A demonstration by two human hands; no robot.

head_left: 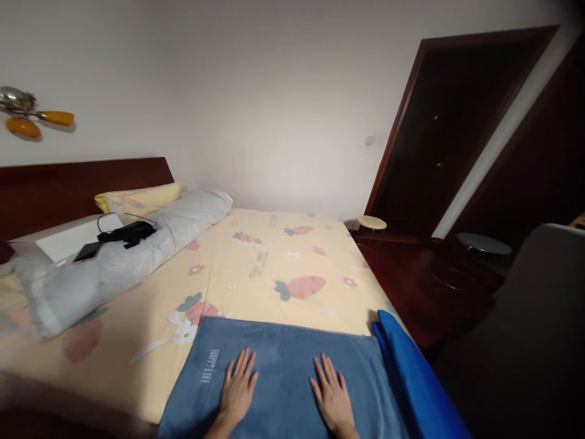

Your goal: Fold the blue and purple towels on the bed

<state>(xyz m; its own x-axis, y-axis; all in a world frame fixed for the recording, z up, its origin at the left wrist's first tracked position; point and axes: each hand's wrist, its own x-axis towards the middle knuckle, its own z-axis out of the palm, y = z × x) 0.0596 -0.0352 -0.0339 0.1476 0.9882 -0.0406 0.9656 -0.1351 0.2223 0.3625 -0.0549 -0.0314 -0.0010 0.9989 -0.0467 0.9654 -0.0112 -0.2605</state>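
Note:
A blue-grey towel (283, 366) with white lettering near its left edge lies spread on the bed, its near end cut off by the bottom of the view. My left hand (238, 387) rests palm down on the towel, right of the lettering, fingers stretched out. My right hand (333, 393) also lies flat on it, toward the right side, with fingers spread. Neither hand holds anything. Just right of the towel is a bright blue folded cloth (411, 378) along the bed's edge.
The bed (256, 286) has a yellow carrot-print sheet. At left, a long grey-white pillow (150, 256) bears a phone (88, 252), a black item (128, 233) and a white box (68, 235). Two stools, one cream (371, 223), one grey (484, 244), and a grey chair (543, 305) stand right.

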